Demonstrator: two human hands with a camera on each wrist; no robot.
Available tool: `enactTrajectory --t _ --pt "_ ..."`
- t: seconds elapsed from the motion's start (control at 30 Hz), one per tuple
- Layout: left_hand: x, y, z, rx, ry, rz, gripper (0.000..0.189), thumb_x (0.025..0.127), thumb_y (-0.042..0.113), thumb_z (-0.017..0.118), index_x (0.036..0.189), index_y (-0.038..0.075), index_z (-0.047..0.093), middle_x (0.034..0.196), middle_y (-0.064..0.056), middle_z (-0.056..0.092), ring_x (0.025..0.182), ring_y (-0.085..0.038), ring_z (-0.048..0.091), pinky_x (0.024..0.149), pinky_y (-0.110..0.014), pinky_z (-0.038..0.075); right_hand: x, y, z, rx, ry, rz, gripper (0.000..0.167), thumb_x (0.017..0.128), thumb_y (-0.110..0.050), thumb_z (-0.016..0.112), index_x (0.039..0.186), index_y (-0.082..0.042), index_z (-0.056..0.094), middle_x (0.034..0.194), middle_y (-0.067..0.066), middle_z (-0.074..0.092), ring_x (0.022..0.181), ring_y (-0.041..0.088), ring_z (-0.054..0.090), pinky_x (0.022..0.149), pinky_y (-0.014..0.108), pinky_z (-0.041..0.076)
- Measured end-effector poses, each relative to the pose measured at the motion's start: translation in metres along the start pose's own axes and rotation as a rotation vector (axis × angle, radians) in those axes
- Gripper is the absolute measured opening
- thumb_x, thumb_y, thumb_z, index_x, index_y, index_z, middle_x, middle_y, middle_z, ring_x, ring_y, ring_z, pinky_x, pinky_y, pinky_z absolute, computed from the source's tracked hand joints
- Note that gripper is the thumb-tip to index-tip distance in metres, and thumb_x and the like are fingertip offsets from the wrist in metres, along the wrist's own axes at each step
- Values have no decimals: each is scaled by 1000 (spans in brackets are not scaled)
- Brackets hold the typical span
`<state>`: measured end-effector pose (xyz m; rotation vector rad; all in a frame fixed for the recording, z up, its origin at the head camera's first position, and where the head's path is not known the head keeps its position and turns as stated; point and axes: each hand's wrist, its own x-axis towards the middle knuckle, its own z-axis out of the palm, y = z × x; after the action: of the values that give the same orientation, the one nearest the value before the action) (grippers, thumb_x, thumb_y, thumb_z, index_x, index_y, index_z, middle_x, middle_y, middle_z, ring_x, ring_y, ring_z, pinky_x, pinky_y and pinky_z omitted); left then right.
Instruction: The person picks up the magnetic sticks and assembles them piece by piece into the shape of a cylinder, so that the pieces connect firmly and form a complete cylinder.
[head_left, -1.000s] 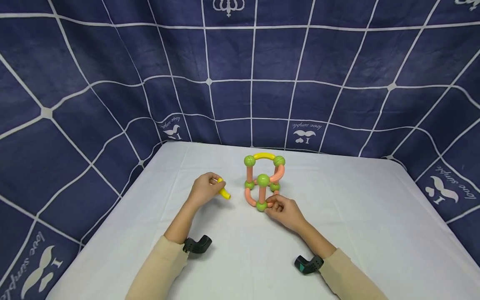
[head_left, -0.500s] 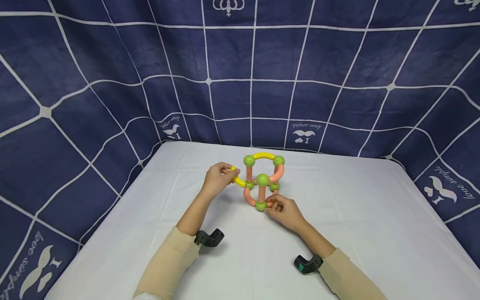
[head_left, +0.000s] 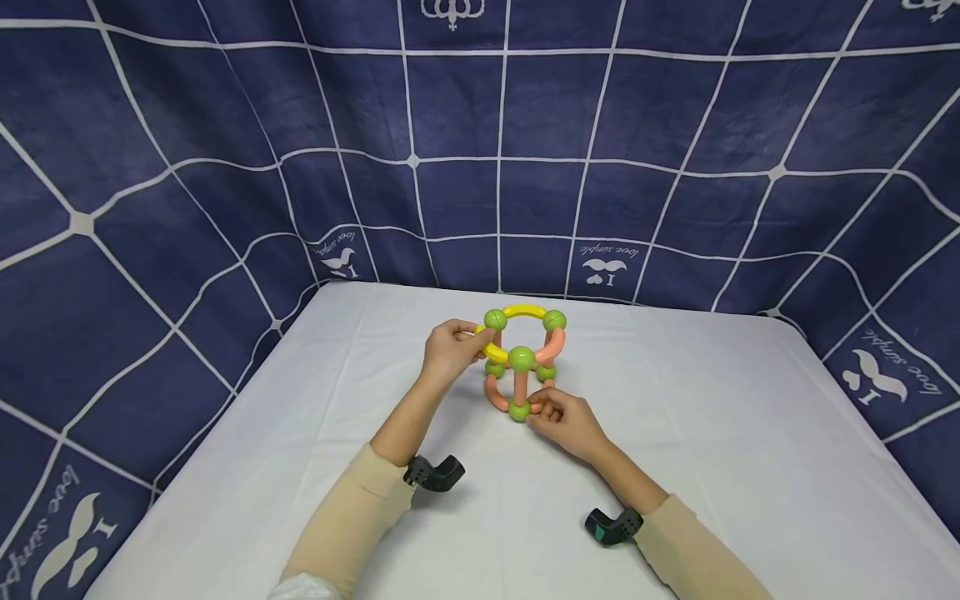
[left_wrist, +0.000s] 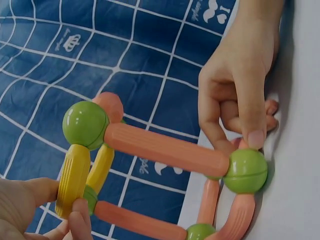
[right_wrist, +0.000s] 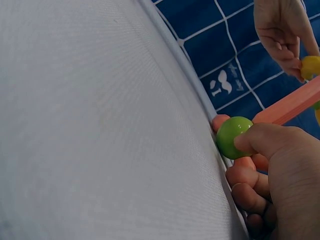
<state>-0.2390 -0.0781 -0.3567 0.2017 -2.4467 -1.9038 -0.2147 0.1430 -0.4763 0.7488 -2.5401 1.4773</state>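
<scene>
A frame of green balls and salmon sticks stands on the table. My left hand (head_left: 450, 354) pinches a curved yellow magnetic stick (left_wrist: 73, 175) between thumb and fingers at the frame's upper left. One end of this stick meets the front top green ball (left_wrist: 85, 125); whether its other end touches the back left top ball (head_left: 495, 320) is hidden by fingers. Low at the front, my right hand (head_left: 572, 427) pinches a curved salmon stick (right_wrist: 245, 162) beside the bottom front green ball (right_wrist: 232, 137), the thumb touching that ball. An upright salmon stick (left_wrist: 167, 150) joins the two front balls.
Another curved yellow stick (head_left: 524, 310) bridges the two back top balls. A curved salmon stick (head_left: 553, 345) runs along the top right side. White cloth covers the table (head_left: 480, 517), and a dark blue checked curtain (head_left: 555, 108) hangs behind it.
My left hand has carried the yellow stick right and up to the frame's top, where its end now meets the front top ball. The right hand has kept its place at the base.
</scene>
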Motion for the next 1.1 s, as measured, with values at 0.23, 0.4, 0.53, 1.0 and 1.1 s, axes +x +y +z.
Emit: enactTrajectory --t 0.23,0.4,0.53,1.0,1.1 --pt "-2 3 5 -18 -14 -11 39 85 25 77 108 -2 63 85 -10 68 65 -13 63 63 -22 53 -1 0 -1 0 4 5 20 83 -6 76 101 -4 68 72 -6 58 59 7 51 53 22 45" --pt "-4 5 5 -9 -18 -23 37 84 25 77 106 -2 63 85 -10 69 66 -13 64 68 -28 55 -2 -1 -1 4 4 8 20 83 -6 76 101 -4 68 72 -5 59 60 7 51 54 22 45" --pt "-4 8 5 6 -25 -29 34 83 24 78 101 -2 64 84 -11 69 66 -14 65 70 -30 56 -2 -2 -3 1 4 14 20 82 -6 76 101 -4 69 71 -5 59 59 8 52 54 22 45" --pt "-4 9 3 67 -60 -42 30 82 28 78 92 2 67 76 -7 67 70 -19 65 67 -26 52 -2 -4 0 -3 -5 27 20 83 -8 76 101 -4 69 72 -5 59 60 7 52 54 22 45" --pt "-4 7 2 48 -56 -41 30 82 28 78 92 2 66 77 -8 67 72 -22 66 66 -25 53 -3 -4 1 7 -6 40 21 82 -8 77 101 -4 69 72 -5 59 60 7 52 54 22 45"
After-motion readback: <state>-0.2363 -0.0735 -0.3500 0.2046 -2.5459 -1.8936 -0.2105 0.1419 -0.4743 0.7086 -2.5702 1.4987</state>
